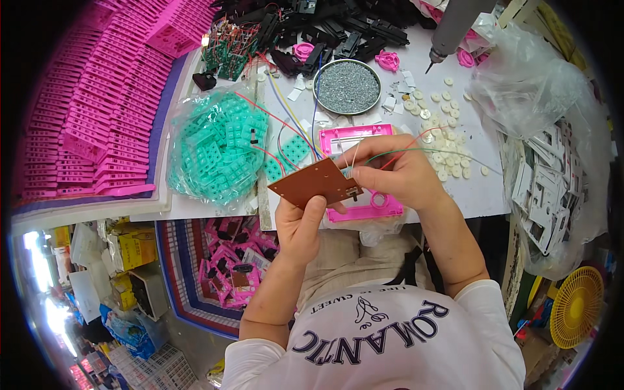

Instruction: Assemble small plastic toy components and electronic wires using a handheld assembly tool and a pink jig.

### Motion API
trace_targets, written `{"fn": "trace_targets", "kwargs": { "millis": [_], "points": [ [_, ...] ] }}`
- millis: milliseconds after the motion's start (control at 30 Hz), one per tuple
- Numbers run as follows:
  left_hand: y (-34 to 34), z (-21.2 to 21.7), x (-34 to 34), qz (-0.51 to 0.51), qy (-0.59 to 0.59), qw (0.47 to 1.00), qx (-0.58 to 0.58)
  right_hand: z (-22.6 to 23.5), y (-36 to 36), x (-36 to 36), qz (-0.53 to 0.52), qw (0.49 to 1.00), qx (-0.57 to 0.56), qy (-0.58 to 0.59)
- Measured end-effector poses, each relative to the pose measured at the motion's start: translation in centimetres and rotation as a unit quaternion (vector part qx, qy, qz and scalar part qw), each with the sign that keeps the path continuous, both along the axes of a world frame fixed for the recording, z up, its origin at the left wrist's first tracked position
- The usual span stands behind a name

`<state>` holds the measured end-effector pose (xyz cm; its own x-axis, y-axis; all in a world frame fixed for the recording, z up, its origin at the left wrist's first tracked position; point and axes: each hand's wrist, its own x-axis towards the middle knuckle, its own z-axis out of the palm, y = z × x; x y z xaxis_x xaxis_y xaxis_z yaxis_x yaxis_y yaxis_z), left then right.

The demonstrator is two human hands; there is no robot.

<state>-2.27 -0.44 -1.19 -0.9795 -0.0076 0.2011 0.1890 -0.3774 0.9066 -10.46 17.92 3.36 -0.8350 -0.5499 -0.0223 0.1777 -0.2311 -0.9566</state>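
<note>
A brown circuit board [318, 184] with several coloured wires is held up over the table's front edge. My left hand [300, 227] grips it from below, thumb on its near face. At the board's right end my right hand [396, 172] has its thumb and forefinger pinched on the thin wires [351, 158]; the fingertips are partly hidden. Behind and under my hands lies a pink plastic housing [364, 211], open side up, with a pink ring [379, 199] at its near end. Teal button pads [296, 149] lie just beyond the board.
A bag of teal pads [218, 146] sits left, by stacked pink housings [97, 97]. A round tin of screws [347, 87] stands behind. White discs [448, 130] lie right, under a hanging electric screwdriver [452, 32]. White parts fill a bag [549, 188]; a basket [188, 279] stands below.
</note>
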Motion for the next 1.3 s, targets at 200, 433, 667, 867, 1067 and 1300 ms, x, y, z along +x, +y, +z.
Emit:
{"fn": "trace_targets", "kwargs": {
  "millis": [200,433,667,867,1067,1300],
  "points": [
    [-0.1,-0.6,0.3,-0.01,0.052,0.998,-0.034,0.7,1.2,0.7,0.088,0.991,-0.007,-0.096],
    [-1.0,-0.1,0.7,-0.079,0.055,0.979,-0.18,-1.9,2.1,2.0,-0.06,0.981,-0.069,0.172],
    [-1.1,-0.1,0.7,-0.115,0.17,0.927,-0.314,-2.8,3.7,8.6,-0.215,0.939,-0.097,-0.25],
    [-0.2,-1.4,3.1,-0.217,0.138,0.919,-0.298,-8.6,13.0,18.2,-0.21,0.831,-0.094,-0.507],
    [-0.2,-0.3,2.4,-0.262,0.156,0.898,-0.316,-0.6,21.4,15.2,-0.249,0.717,0.593,0.268],
    [0.4,1.8,2.0,-0.314,0.105,0.898,-0.29,0.6,6.7,6.7,0.179,0.888,0.206,0.37]
  ]
}}
